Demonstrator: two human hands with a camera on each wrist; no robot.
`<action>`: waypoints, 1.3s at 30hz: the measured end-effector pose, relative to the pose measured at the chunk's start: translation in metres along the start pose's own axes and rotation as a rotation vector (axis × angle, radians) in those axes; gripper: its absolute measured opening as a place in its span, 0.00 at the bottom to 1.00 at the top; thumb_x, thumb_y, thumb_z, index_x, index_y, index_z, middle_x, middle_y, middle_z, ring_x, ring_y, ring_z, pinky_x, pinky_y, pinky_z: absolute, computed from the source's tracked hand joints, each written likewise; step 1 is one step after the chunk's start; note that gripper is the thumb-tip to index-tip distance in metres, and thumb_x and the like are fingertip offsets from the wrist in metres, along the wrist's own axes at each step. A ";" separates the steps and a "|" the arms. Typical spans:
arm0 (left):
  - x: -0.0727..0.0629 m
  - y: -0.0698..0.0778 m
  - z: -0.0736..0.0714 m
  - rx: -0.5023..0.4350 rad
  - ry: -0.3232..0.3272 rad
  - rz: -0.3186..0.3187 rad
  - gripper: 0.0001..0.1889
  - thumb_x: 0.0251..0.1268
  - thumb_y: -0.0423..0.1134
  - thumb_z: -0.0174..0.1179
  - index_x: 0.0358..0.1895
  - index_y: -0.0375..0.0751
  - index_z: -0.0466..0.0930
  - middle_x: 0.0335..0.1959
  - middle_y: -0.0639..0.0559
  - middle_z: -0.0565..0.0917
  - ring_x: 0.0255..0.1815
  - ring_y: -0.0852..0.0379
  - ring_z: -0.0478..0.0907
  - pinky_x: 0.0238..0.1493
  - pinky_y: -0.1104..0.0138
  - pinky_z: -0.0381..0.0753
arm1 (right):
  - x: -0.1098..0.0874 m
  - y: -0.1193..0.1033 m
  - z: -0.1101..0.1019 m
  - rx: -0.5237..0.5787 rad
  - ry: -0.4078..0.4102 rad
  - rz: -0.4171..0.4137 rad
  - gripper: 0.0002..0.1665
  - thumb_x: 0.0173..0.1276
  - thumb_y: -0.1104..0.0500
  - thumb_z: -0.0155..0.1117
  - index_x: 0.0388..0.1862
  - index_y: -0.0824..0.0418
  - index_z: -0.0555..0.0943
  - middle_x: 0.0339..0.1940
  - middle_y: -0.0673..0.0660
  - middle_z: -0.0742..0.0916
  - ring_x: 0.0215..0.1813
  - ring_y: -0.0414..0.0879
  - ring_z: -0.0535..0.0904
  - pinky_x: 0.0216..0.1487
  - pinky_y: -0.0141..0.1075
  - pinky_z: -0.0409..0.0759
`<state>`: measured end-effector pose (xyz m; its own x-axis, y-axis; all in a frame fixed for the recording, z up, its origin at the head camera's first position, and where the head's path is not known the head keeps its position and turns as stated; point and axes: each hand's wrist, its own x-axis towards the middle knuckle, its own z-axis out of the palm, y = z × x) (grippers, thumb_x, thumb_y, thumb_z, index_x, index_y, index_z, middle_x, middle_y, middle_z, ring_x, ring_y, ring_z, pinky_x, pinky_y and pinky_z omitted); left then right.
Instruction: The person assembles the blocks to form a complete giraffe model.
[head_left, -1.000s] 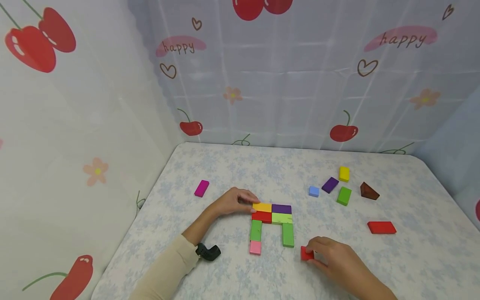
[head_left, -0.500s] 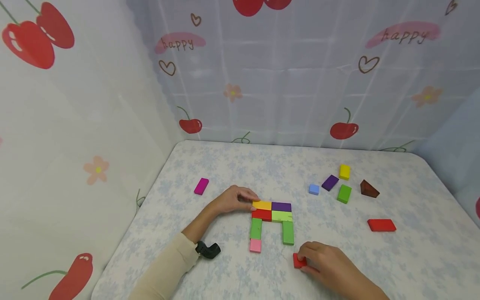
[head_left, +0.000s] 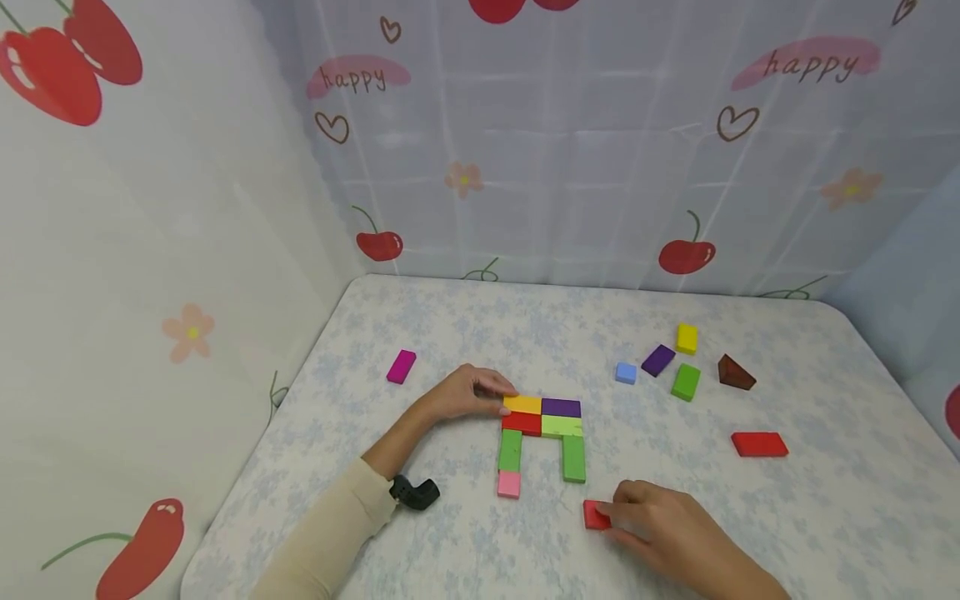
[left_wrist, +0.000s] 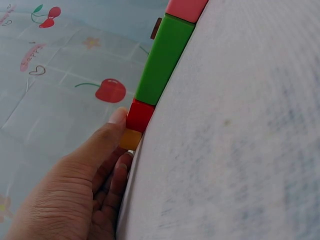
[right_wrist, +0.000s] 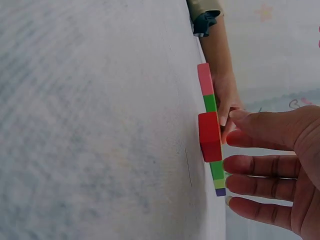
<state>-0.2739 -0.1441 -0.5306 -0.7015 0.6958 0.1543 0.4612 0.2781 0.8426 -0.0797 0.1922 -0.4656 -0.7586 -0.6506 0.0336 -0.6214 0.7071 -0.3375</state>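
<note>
Flat coloured blocks lie joined in the table's middle. My left hand (head_left: 468, 392) holds their far left corner: its thumb touches the red block (head_left: 521, 424) and its curled fingers lie behind the orange block (left_wrist: 130, 139). A purple block (head_left: 561, 407) and a lime block (head_left: 562, 427) complete the two rows. Two green blocks (head_left: 510, 451) extend nearer like legs, the left one ending in a pink block (head_left: 509, 484). Right of these, a small red block (head_left: 592, 515) lies apart under the fingertips of my right hand (head_left: 667, 521). In the right wrist view those fingers look straight.
Loose at the back right are a blue block (head_left: 626, 372), a purple one, a yellow block (head_left: 687, 339), a green one and a brown wedge (head_left: 735, 373). A long red block (head_left: 760, 444) lies right; a magenta block (head_left: 401, 367) lies left. Curtains stand behind.
My right hand has slid the small red block left and nearer to me, then shifted slightly right with its grip loosened. The left hand has kept its place on the blocks.
</note>
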 end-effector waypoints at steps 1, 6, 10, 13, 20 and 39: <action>0.000 0.000 0.000 -0.003 -0.002 0.000 0.17 0.59 0.38 0.75 0.53 0.49 0.90 0.49 0.61 0.88 0.51 0.60 0.81 0.50 0.64 0.80 | -0.001 0.000 0.000 0.005 -0.006 -0.014 0.11 0.63 0.52 0.76 0.44 0.51 0.92 0.36 0.39 0.82 0.34 0.31 0.75 0.37 0.31 0.83; 0.001 0.000 -0.001 -0.007 -0.005 0.007 0.17 0.59 0.38 0.75 0.53 0.48 0.90 0.49 0.60 0.88 0.52 0.60 0.81 0.51 0.64 0.80 | -0.004 0.000 0.001 0.024 -0.073 0.002 0.17 0.68 0.46 0.71 0.48 0.53 0.91 0.40 0.42 0.86 0.38 0.35 0.80 0.41 0.36 0.85; 0.001 -0.001 -0.001 -0.018 0.000 0.013 0.17 0.59 0.37 0.75 0.53 0.46 0.90 0.49 0.58 0.88 0.52 0.59 0.81 0.51 0.64 0.79 | 0.000 -0.003 0.001 0.023 -0.167 0.075 0.26 0.69 0.39 0.68 0.57 0.53 0.88 0.43 0.45 0.87 0.42 0.39 0.82 0.44 0.39 0.86; 0.000 -0.003 -0.001 -0.023 -0.001 0.010 0.17 0.59 0.37 0.75 0.53 0.46 0.90 0.49 0.57 0.88 0.52 0.58 0.81 0.51 0.64 0.79 | 0.002 -0.005 0.002 0.009 -0.183 0.070 0.28 0.68 0.38 0.68 0.60 0.53 0.86 0.45 0.46 0.86 0.43 0.40 0.82 0.44 0.39 0.86; 0.001 -0.003 -0.002 -0.011 -0.002 0.022 0.17 0.59 0.38 0.75 0.53 0.47 0.90 0.49 0.58 0.88 0.52 0.58 0.80 0.50 0.64 0.79 | 0.006 -0.008 0.002 -0.065 -0.113 -0.021 0.27 0.68 0.40 0.69 0.57 0.56 0.87 0.45 0.46 0.83 0.42 0.37 0.78 0.43 0.36 0.84; 0.002 -0.001 -0.002 0.008 -0.008 0.014 0.17 0.60 0.38 0.74 0.53 0.48 0.90 0.49 0.60 0.88 0.52 0.61 0.81 0.50 0.65 0.80 | 0.017 -0.007 0.007 -0.070 -0.085 -0.012 0.26 0.66 0.42 0.73 0.55 0.56 0.87 0.46 0.45 0.83 0.45 0.37 0.77 0.43 0.35 0.84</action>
<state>-0.2765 -0.1445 -0.5299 -0.6906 0.7049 0.1619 0.4755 0.2739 0.8360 -0.0872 0.1738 -0.4694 -0.7338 -0.6780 -0.0433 -0.6445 0.7149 -0.2710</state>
